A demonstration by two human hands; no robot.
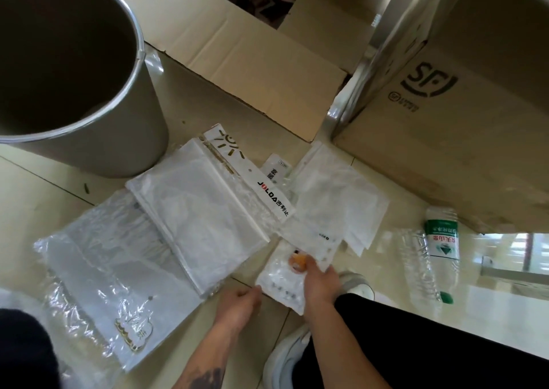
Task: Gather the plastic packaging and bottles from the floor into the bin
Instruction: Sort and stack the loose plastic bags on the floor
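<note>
Several clear and white plastic bags lie spread on the tiled floor, among them a large one with a JOLOA header (205, 207) and one with a gold cloud sticker (118, 296). A small white packet with an orange sticker (282, 278) lies at the front; my right hand (319, 281) grips its right edge and my left hand (240, 301) pinches its left corner. Two empty clear bottles lie at the right, one with a green label (442, 240), one bare with a green cap (421, 264). The round metal bin (145, 139) stands open at the upper left.
A flattened cardboard box (237, 52) lies behind the bags. A big SF carton (463, 121) stands at the right. My white shoes (285, 356) and dark trouser legs fill the lower right, with a dark knee at the lower left.
</note>
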